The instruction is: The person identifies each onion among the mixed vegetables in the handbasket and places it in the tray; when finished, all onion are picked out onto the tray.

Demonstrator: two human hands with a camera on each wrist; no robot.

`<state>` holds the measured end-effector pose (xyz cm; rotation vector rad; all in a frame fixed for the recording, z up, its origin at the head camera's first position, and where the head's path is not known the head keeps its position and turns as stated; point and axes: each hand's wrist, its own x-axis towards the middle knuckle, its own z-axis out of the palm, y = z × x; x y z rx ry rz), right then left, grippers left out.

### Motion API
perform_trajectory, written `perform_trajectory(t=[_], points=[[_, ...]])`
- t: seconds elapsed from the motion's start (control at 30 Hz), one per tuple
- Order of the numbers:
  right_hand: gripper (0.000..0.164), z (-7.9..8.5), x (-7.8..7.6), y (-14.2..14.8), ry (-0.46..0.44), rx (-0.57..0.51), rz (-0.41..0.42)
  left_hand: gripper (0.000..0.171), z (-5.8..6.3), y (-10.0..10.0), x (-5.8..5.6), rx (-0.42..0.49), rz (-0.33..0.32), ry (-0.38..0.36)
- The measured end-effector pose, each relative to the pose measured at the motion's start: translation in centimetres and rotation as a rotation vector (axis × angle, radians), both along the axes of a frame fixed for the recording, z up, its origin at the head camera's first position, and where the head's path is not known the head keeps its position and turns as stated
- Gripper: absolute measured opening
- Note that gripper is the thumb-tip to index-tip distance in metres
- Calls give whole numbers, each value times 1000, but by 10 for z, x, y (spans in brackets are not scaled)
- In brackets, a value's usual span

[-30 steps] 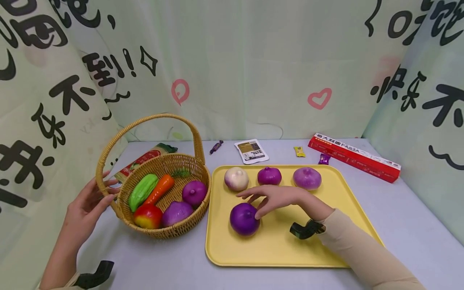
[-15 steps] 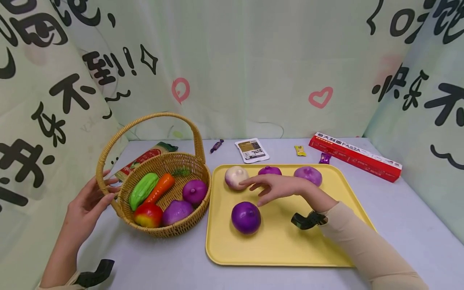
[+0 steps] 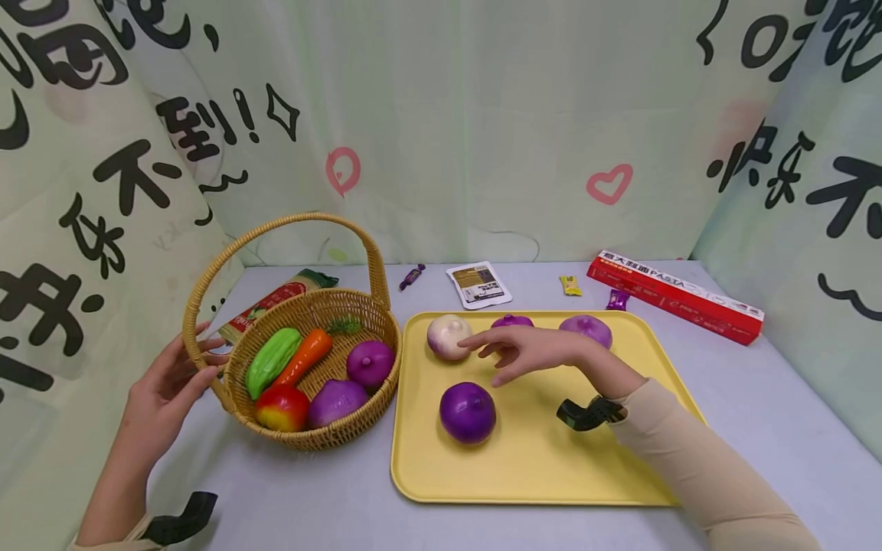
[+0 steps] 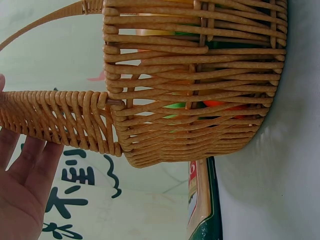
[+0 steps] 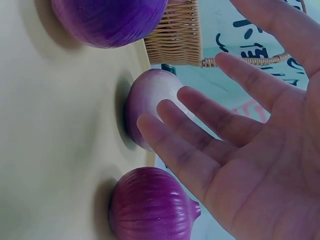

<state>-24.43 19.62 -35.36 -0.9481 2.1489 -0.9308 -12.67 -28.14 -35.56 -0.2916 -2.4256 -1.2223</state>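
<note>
My left hand (image 3: 161,398) holds the handle of a wicker basket (image 3: 313,436) near its left base, thumb on one side and fingers on the other. Inside lie a green vegetable (image 3: 273,363), a carrot (image 3: 306,356), a red-yellow fruit (image 3: 282,409) and two purple onions (image 3: 338,403). My right hand (image 3: 534,353) hovers over the yellow tray (image 3: 551,474) with fingers spread and nothing held. A dark purple onion (image 3: 468,413) sits in front of it. Behind are a whitish onion (image 3: 446,337), a small purple onion (image 5: 150,205), partly hidden in the head view, and a pale purple onion (image 3: 589,327).
Along the back lie a red pasta box (image 3: 675,297), a white-and-gold packet (image 3: 478,285), a yellow sachet (image 3: 570,285) and purple wrapped candies (image 3: 412,277). Behind the basket is a red-green package (image 3: 276,300). Printed curtains (image 3: 441,153) enclose the table.
My right hand has left the dark purple onion and moved up and away toward the tray's back row. The left hand and basket have stayed put.
</note>
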Motion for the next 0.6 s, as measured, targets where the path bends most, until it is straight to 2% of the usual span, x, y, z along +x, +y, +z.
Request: perform_trajectory(t=[0.23, 0.6], points=[[65, 3, 1, 1, -6, 6, 11, 59, 2, 0, 0, -2, 9, -9], [62, 11, -7, -5, 89, -8, 43, 59, 2, 2, 1, -8, 11, -2]])
